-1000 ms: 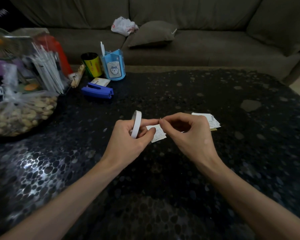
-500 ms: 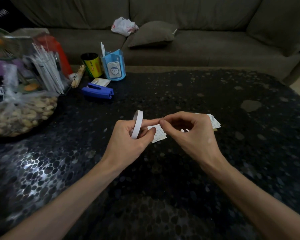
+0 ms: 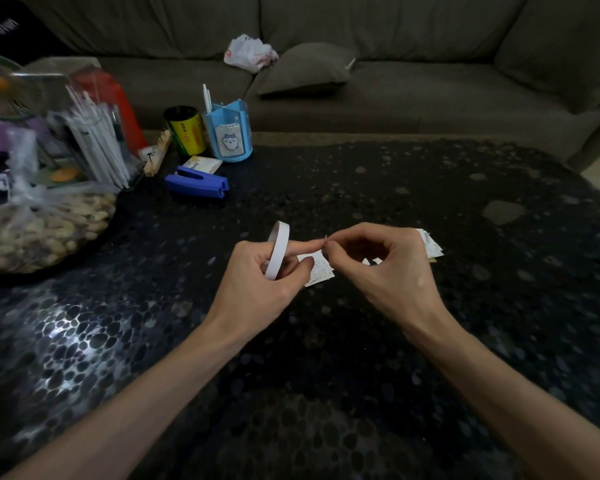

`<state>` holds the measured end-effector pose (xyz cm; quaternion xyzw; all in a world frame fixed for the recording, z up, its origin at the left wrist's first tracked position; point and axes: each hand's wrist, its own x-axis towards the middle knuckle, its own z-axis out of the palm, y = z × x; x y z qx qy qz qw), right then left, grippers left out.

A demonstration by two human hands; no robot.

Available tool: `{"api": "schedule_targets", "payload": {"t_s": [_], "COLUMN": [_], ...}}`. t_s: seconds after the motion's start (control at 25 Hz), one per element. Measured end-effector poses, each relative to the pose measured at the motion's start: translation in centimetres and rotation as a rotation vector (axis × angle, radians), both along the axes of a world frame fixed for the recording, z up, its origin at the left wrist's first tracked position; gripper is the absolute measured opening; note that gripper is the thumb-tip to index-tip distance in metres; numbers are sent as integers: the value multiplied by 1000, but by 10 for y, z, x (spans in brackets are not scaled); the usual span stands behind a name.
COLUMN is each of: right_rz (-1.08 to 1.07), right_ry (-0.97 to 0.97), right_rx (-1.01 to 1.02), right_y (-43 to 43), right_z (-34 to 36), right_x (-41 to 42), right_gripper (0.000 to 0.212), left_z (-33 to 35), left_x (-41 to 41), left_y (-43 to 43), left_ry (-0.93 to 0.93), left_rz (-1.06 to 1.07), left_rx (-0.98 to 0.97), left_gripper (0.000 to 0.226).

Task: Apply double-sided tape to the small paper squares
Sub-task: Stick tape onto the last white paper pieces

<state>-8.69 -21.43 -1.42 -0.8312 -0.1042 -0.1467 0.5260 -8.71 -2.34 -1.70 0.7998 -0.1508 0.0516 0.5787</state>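
My left hand grips a thin white roll of double-sided tape, held upright, with the index finger stretched out to the right. My right hand pinches something tiny at that fingertip, apparently the tape's end or a small piece of it. Under the hands, small white paper squares lie on the dark pebble-patterned table. A second little pile of paper squares shows behind my right hand, partly hidden by it.
At the back left stand a blue stapler, a blue pen holder, a yellow-and-black can, a bag of peanuts and a bundle of white straws. A sofa runs behind the table.
My right hand has shifted slightly left and covers more of the far paper pile. The pinch at my left index fingertip has tightened. The tape roll has hardly moved.
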Motion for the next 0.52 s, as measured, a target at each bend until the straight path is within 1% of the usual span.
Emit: {"api": "schedule_targets", "payload": {"t_s": [0.52], "right_rz": [-14], "right_ry": [-14], "right_rx": [-4], "right_y": [1], "right_z": [1], "right_x": [-2], "right_gripper": [9], "left_z": [0], "left_x": [-1], "left_y": [-1], "left_ry": [-2], "left_rz": [18], "left_rx": [-7], "left_gripper": [29]}}
